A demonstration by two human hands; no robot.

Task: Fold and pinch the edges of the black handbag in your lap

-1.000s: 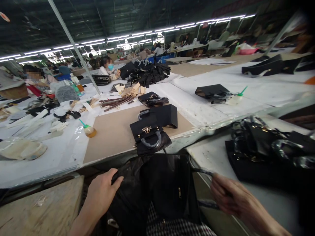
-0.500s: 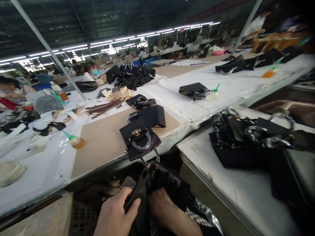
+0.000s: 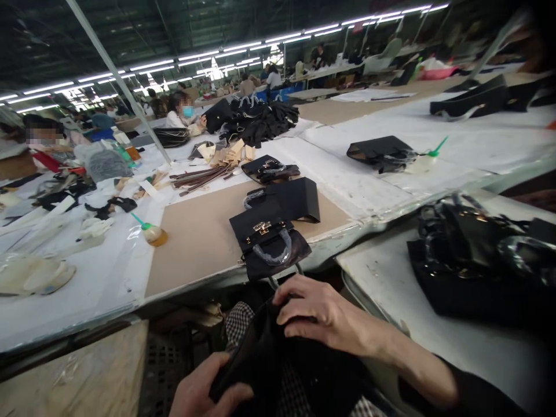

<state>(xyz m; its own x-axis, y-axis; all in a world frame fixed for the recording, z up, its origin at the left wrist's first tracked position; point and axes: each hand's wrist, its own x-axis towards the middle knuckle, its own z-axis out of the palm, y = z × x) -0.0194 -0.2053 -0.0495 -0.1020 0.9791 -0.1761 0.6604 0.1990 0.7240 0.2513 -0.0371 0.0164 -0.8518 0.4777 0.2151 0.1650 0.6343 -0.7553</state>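
Note:
A black handbag [image 3: 278,370] lies in my lap over checked cloth, below the table edge. My left hand [image 3: 204,394] grips its lower left side, fingers curled round the edge. My right hand [image 3: 319,313] rests on the bag's top, fingers curled over its upper rim near a wrapped handle. Just beyond, on the tan board [image 3: 200,237], sits another black handbag [image 3: 267,240] with a gold clasp and a plastic-wrapped handle, and a black folded bag [image 3: 295,200] lies behind it.
A pile of black bags [image 3: 482,255] sits on the side table at right. A glue bottle with a green tip [image 3: 150,231] stands left of the board. Straps, leather pieces and more bags lie further back. Other people work at the far tables.
My right hand has moved from inside the bag's folds up onto its top rim. My left hand has slid lower on the bag. The view has shifted slightly to the right.

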